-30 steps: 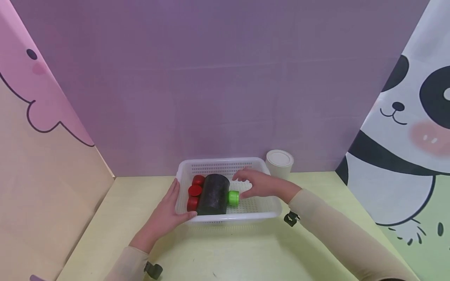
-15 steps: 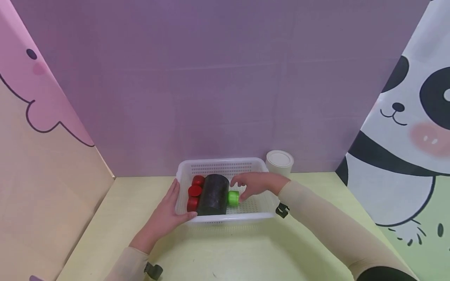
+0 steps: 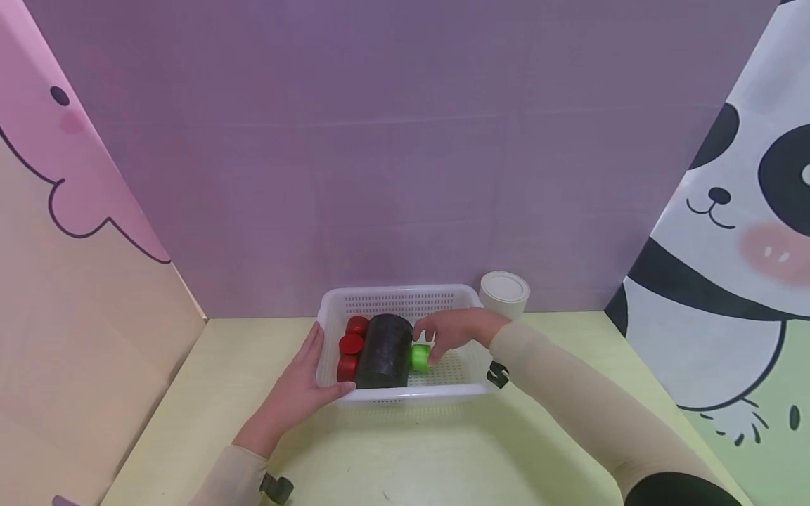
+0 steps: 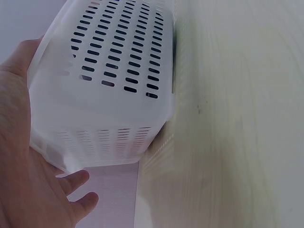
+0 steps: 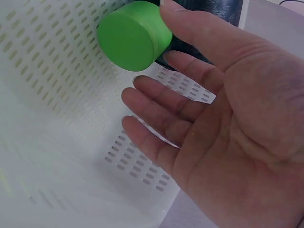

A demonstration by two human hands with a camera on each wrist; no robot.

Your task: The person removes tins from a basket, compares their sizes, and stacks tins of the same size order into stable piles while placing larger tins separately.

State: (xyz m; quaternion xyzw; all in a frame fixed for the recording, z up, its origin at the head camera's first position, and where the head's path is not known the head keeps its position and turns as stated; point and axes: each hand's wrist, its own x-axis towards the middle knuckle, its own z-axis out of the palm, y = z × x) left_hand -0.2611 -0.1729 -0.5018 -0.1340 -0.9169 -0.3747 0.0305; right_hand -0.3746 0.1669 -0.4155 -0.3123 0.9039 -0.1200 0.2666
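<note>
A white perforated plastic basket point(image 3: 405, 393) sits on the table. My left hand point(image 3: 297, 386) holds its near left corner, thumb over the front rim, fingers along the left end; the left wrist view shows the hand point(image 4: 28, 156) around the basket wall point(image 4: 99, 109). Inside lies a large black cylinder point(image 3: 384, 351). Three small red round pieces point(image 3: 351, 344) line its left side. Against its right side is a small bright green cylinder point(image 3: 420, 358). My right hand point(image 3: 458, 329) reaches over it, thumb at its edge, fingers spread loosely around the green cylinder point(image 5: 128, 38).
A white lidded can point(image 3: 504, 292) stands behind the basket's back right corner, close to the purple backdrop point(image 3: 405, 154). Pale wooden tabletop point(image 3: 405, 450) extends in front. A panda-printed panel point(image 3: 715, 281) rises at the right and a pink-printed panel point(image 3: 82, 316) at the left.
My right hand has moved left and slightly down, closer over the green cylinder. The left hand, basket and other pieces have stayed in place.
</note>
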